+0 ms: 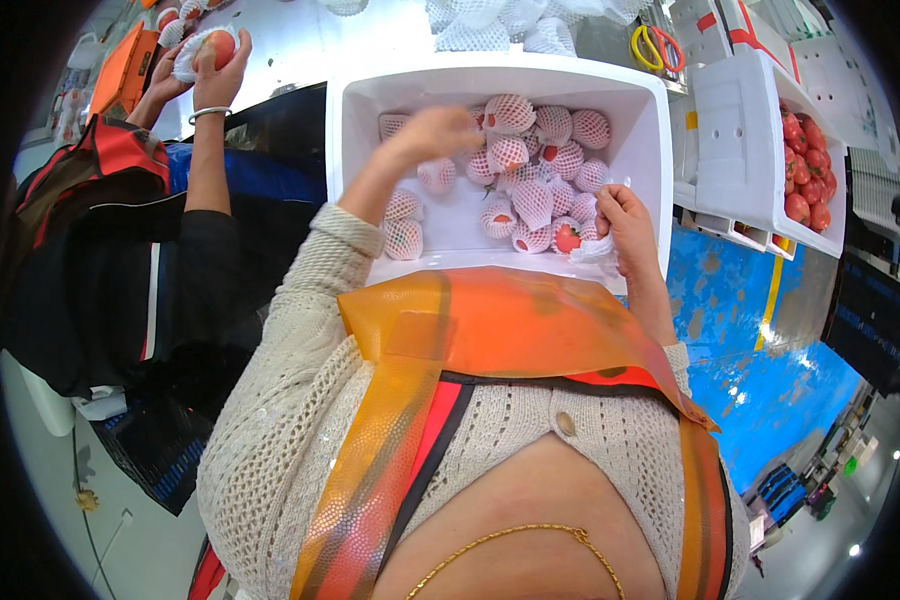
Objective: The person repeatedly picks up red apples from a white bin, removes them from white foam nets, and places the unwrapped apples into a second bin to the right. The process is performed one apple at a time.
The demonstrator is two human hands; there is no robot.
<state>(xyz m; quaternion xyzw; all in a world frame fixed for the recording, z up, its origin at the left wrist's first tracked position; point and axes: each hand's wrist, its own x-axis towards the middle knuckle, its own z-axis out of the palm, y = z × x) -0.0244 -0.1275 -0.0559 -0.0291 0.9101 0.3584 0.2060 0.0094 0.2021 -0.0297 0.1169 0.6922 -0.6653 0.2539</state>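
In front of me stands a white foam box with several tomatoes in foam net sleeves inside, most of them in its middle and right. My left hand is over the box, blurred, its fingertips beside the netted tomatoes; whether it grips anything cannot be made out. My right hand is at the box's right side with its fingers closed on white foam netting, which hangs below the palm. A tomato with its red skin and green stem showing lies left of that netting.
At the left, another person's hands hold a tomato in netting over the metal table. A pile of foam nets and scissors with yellow and red handles lie beyond the box. To the right, a foam box holds bare tomatoes.
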